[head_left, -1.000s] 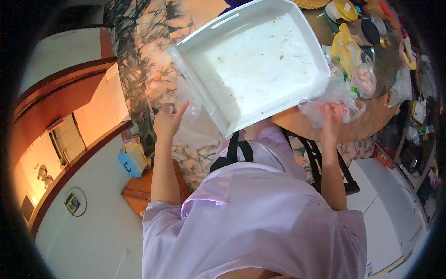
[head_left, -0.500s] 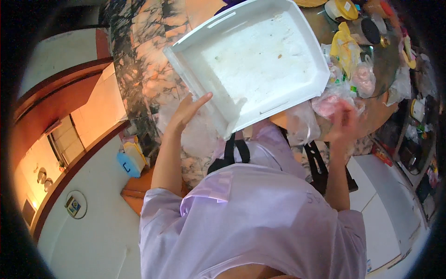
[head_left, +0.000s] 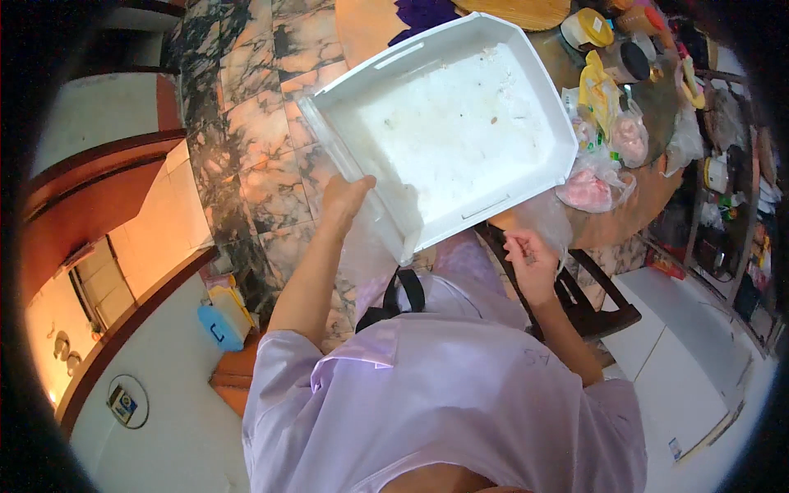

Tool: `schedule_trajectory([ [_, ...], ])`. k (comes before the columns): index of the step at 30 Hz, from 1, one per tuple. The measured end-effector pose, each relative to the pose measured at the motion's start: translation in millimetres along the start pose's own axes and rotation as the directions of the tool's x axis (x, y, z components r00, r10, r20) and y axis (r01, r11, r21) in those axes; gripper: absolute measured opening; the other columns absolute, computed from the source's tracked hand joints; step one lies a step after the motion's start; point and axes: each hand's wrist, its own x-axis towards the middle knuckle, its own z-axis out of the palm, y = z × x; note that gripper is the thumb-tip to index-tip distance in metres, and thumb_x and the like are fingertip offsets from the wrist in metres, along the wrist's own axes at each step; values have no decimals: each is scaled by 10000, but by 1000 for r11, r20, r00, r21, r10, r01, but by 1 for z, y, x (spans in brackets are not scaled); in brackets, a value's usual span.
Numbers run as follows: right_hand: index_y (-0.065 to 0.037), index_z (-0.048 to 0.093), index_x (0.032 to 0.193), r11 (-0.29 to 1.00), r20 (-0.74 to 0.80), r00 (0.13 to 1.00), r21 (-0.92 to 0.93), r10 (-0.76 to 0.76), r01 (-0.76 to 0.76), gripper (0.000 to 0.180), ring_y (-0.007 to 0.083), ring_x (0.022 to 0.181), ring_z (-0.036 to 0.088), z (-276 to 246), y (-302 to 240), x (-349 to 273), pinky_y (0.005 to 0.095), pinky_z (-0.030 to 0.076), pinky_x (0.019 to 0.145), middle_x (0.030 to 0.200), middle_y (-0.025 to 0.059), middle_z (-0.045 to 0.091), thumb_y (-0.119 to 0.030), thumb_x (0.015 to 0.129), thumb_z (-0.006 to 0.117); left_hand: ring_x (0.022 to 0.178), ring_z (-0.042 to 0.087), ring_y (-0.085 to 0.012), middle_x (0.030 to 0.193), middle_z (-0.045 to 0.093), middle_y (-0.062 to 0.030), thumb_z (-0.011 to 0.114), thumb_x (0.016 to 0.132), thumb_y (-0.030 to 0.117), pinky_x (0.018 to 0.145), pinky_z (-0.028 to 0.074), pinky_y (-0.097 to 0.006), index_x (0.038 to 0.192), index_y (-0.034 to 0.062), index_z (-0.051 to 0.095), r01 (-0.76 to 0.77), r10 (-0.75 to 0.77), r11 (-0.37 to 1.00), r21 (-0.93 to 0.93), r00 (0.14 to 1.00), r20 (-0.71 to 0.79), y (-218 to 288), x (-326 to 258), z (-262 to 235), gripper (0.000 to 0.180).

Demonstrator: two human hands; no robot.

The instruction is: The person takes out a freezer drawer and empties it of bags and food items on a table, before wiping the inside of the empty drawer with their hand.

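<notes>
A white plastic drawer is tilted up in front of me, with small dark specks on its inner bottom. My left hand grips the clear front panel on its left side, the thumb over the rim. Just below the drawer's lower right edge is my right hand, its fingers curled together; what they hold, if anything, is too small to make out. Beside that hand a clear plastic bag hangs at the table edge.
On the round table to the right lie a bag of pink stuff, another pink bag, a yellow bag and a yellow-lidded tub. A dark wooden chair stands below it. A blue container is at the left.
My right hand has come away from the pink bag on the table, moving left and down toward the drawer's lower edge. My left hand still holds the drawer, which sits slightly lower in view.
</notes>
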Motion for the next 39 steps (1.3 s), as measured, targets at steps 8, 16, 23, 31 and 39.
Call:
schedule_trajectory([
  [8,5,564,992,926,-123,977,359,175,-121,132,84,600,548,82,-80,-8,193,423,545,758,59,601,-115,945,538,827,644,-263,913,656,-164,670,695,202,724,501,-343,1043,-80,627,69,-39,920,-387,996,84,-39,-30,-98,449],
  [16,-24,376,1287,917,-84,992,379,-98,122,486,139,987,521,185,-135,16,263,453,798,1112,62,511,-136,888,628,863,632,-267,992,638,-182,640,701,166,751,501,-347,1093,-84,580,13,-58,901,-434,994,-91,-66,-55,-225,469],
  [23,-98,320,1389,905,273,961,395,49,-159,649,148,1091,484,274,-201,73,297,413,885,1251,44,470,-185,853,675,890,624,-254,1022,633,-164,642,700,133,779,493,-341,1120,-75,575,-48,-62,848,-527,980,-189,-77,-40,-299,474],
  [31,48,373,1348,878,364,917,368,165,-305,710,233,1152,480,440,-236,166,328,368,988,1280,141,491,-143,775,747,868,646,-235,1009,667,-132,692,712,158,783,499,-326,1062,-40,636,49,-263,890,-454,868,-421,-129,6,-392,406],
  [39,30,462,1227,869,606,791,345,82,-354,455,187,1023,526,591,-340,178,321,417,906,1085,68,537,-28,791,578,944,600,-171,1052,643,-96,653,746,64,829,471,-305,1152,-38,588,-343,-197,780,-524,659,-726,-178,8,-493,424],
])
